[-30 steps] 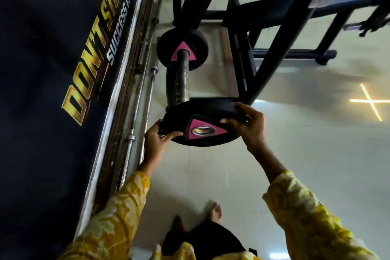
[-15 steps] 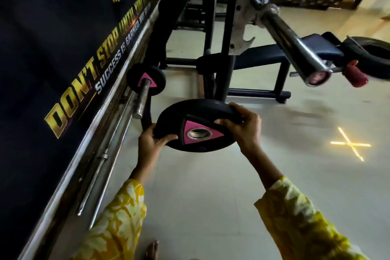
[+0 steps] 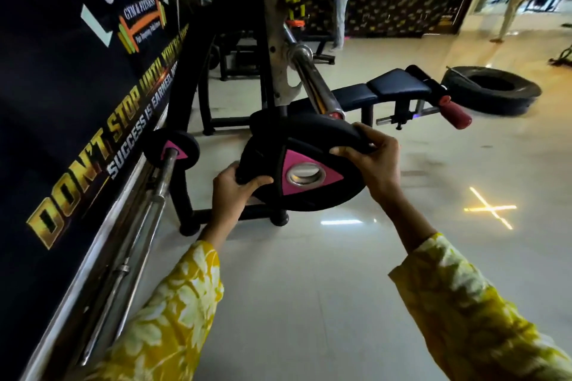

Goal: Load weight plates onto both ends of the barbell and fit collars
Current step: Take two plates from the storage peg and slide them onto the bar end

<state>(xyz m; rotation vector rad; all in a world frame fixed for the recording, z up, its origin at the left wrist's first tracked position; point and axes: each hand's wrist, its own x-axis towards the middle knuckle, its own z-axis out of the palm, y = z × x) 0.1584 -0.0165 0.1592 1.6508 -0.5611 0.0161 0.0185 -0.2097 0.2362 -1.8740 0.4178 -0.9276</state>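
Head cam: both hands clamped on one black/pink weight plate [image 3: 309, 145], held in the air. Left hand [image 3: 235, 192] grips near-left rim, right hand [image 3: 368, 161] top-right rim, hands apart w/ plate between. Barbell [image 3: 312, 86] sits racked ahead; sleeve axis runs up & away, tip just beyond plate's top edge, nearer right hand. Bore faces cam, not along sleeve, so plate prob needs tilting to line up. No collar seen. Wall banner [image 3: 93, 102] reads "CITY CLUB GYM & FITNESS", "DON'T STOP UNTIL YOU'RE…", "SUCCESS IS EARNED, NOT…", rest cut off.

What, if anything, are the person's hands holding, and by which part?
A black weight plate, by its rim: left hand on its left edge, right hand on its right edge.
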